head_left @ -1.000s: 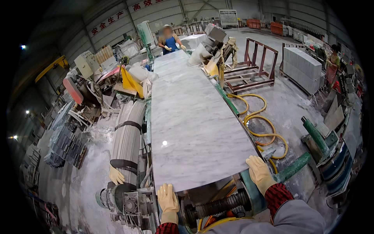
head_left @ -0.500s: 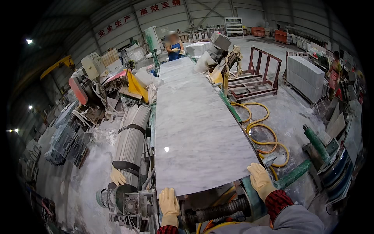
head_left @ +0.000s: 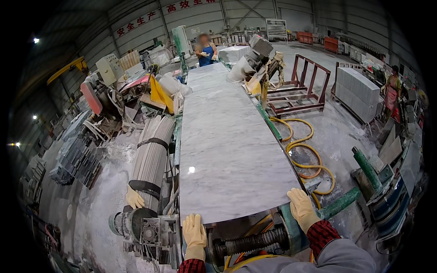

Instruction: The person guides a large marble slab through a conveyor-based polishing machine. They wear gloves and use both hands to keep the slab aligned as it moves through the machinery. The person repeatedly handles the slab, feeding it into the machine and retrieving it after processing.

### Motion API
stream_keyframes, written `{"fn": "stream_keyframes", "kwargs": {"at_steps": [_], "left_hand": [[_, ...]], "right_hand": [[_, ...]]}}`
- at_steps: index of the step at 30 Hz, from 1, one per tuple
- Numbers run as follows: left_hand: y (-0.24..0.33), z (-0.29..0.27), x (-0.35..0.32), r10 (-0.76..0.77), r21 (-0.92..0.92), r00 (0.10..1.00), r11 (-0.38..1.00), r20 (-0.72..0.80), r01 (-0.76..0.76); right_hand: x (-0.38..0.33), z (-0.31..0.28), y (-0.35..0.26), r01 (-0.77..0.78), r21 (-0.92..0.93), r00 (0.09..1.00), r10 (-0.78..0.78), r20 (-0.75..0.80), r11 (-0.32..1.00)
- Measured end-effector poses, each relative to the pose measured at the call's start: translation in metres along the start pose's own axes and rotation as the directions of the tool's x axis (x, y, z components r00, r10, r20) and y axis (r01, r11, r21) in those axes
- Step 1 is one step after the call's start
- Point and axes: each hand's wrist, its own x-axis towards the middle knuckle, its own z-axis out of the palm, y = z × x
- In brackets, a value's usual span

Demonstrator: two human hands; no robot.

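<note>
A long grey-white marble slab (head_left: 227,136) lies flat on a roller conveyor, running away from me. My left hand (head_left: 194,231), in a yellow glove, rests on the slab's near edge at its left corner. My right hand (head_left: 302,207), also gloved, grips the near right corner of the slab. Below the slab's edge a dark threaded roller (head_left: 252,242) shows between my hands. At the far end stands a person in a blue apron (head_left: 206,49).
A strapped bundle of grey strips (head_left: 152,157) lies left of the conveyor, with a loose yellow glove (head_left: 134,199) beside it. Yellow hoses (head_left: 305,154) coil on the floor to the right. A red metal rack (head_left: 302,86), stacked slabs (head_left: 357,91) and machinery (head_left: 104,91) surround the line.
The slab's near edge sits a little further from me than before. Both hands keep their places on its near corners. The far person has shifted slightly.
</note>
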Motion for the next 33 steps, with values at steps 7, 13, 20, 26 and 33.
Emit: {"fn": "stream_keyframes", "kwargs": {"at_steps": [7,13,20,26,33], "left_hand": [[0.006,-0.009,0.002,-0.019,-0.028,0.999,0.999,0.041,0.021],[0.002,-0.002,-0.004,-0.013,-0.004,1.000,1.000,-0.002,0.013],[0.004,-0.005,-0.006,-0.019,-0.006,1.000,1.000,0.007,0.019],[0.012,-0.017,-0.001,0.011,0.003,1.000,1.000,-0.001,-0.011],[0.013,-0.019,0.000,0.060,-0.013,0.995,0.998,-0.082,-0.061]], "right_hand": [[-0.001,-0.003,-0.003,-0.007,-0.014,1.000,0.007,0.013,1.000],[-0.004,-0.003,-0.002,0.009,-0.018,1.000,-0.009,-0.002,1.000],[-0.005,-0.006,-0.004,-0.002,-0.010,1.000,0.002,0.013,1.000],[-0.006,-0.009,-0.006,0.008,-0.008,1.000,-0.009,-0.010,1.000],[0.008,-0.023,-0.007,-0.029,0.113,0.995,0.018,0.097,0.993]]}}
